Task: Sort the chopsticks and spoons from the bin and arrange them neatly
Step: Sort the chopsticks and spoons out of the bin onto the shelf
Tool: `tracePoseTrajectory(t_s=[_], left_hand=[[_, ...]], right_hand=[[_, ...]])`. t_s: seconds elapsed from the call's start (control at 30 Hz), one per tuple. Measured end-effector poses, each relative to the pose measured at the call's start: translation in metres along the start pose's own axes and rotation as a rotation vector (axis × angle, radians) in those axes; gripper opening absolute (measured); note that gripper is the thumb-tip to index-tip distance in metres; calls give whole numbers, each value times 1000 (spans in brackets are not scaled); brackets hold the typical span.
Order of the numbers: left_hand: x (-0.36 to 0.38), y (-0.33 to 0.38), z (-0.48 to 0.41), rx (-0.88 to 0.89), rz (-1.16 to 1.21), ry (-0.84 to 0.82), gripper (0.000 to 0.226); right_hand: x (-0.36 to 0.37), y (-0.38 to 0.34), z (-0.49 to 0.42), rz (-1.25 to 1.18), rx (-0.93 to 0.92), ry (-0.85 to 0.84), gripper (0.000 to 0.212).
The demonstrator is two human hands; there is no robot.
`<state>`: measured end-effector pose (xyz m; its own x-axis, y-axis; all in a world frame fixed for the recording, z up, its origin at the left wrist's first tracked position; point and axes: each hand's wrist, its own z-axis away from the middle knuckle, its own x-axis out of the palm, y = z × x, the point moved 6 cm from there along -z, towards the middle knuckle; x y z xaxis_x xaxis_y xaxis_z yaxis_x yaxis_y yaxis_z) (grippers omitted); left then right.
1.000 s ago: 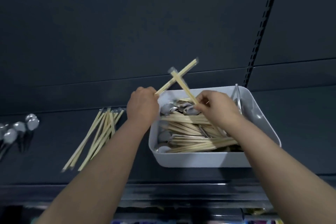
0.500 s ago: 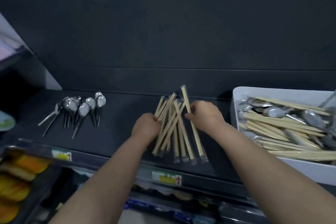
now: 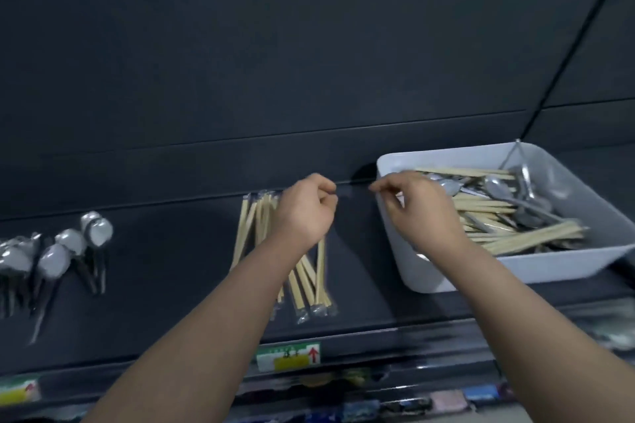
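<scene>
A white bin (image 3: 584, 261) at the right holds a jumble of wrapped wooden chopsticks (image 3: 525, 239) and metal spoons (image 3: 501, 189). A pile of wrapped chopsticks (image 3: 251, 223) lies on the dark shelf in the middle. Several spoons (image 3: 68, 247) lie in a group at the left. My left hand (image 3: 305, 209) hovers over the top of the chopstick pile, fingers curled, nothing seen in it. My right hand (image 3: 412, 206) is at the bin's left rim, fingertips pinched, nothing visible between them.
The dark shelf (image 3: 171, 285) has a back wall close behind the piles. Its front edge carries a price label (image 3: 288, 355). Packaged goods show on the shelf below (image 3: 395, 405).
Both hands have let go of the chopsticks on the pile and lifted away. My right hand has moved right to the bin's rim; the view has shifted right.
</scene>
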<state>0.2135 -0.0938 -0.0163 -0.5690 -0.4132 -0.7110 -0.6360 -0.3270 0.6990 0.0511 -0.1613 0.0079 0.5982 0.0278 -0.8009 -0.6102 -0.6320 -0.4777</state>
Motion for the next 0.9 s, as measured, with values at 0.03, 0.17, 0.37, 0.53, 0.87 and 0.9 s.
tracePoseTrajectory(t_s=[0.03, 0.17, 0.37, 0.53, 0.87, 0.9], left_hand=[[8, 19, -3, 54, -2, -11, 17], [52, 86, -4, 213, 0, -124, 17], [129, 148, 2, 346, -234, -369, 12], [178, 150, -4, 288, -409, -418, 11], [148, 132, -46, 51, -278, -129, 33], [148, 132, -47, 43, -291, -126, 32]], right_hand=[[-14, 15, 0, 47, 28, 14, 24], [-55, 80, 15, 104, 170, -2, 24], [-90, 154, 37, 168, 335, -38, 19], [-81, 187, 38, 161, 304, -514, 21], [-101, 207, 15, 349, 134, -530, 8], [-99, 207, 17, 276, 146, -581, 19]])
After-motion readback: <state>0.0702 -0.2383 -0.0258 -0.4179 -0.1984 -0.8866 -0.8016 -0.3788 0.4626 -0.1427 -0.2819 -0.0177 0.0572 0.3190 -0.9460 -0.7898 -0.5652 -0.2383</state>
